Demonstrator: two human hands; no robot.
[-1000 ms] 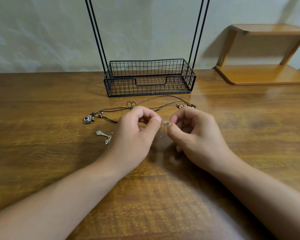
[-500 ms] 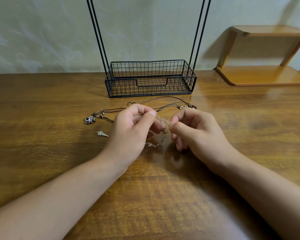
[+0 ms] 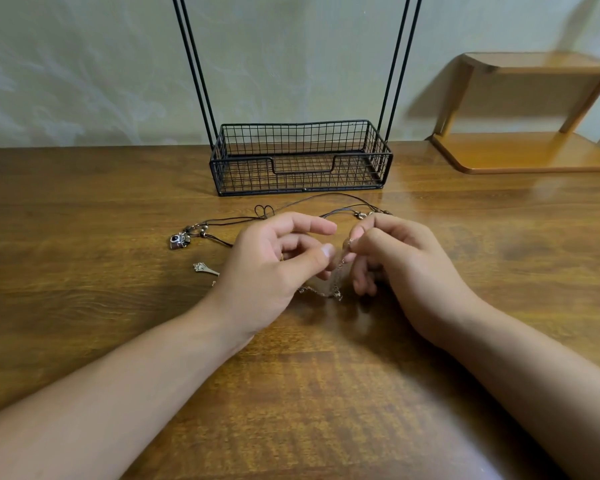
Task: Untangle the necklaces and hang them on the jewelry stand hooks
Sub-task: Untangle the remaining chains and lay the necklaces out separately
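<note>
A thin silver chain necklace (image 3: 338,271) hangs between my two hands and trails onto the wooden table (image 3: 84,306). My right hand (image 3: 399,268) pinches its upper end between thumb and forefinger. Beside the chain, my left hand (image 3: 274,265) has its thumb and forefinger parted and grips nothing that I can see. A small silver pendant (image 3: 204,269) lies left of my left hand. Behind my hands lies a dark cord necklace (image 3: 326,199) with a camera-shaped charm (image 3: 179,240). The black wire jewelry stand (image 3: 300,157) sits at the back; its hooks are out of view.
A wooden two-tier shelf (image 3: 534,150) stands at the back right against the wall. The stand's two pairs of thin black uprights (image 3: 194,71) rise out of the top of the frame.
My left thumb and forefinger have let go and spread apart. My right hand has lifted the chain, which now hangs longer and trails on the table. The silver pendant slid right, partly behind my left hand.
</note>
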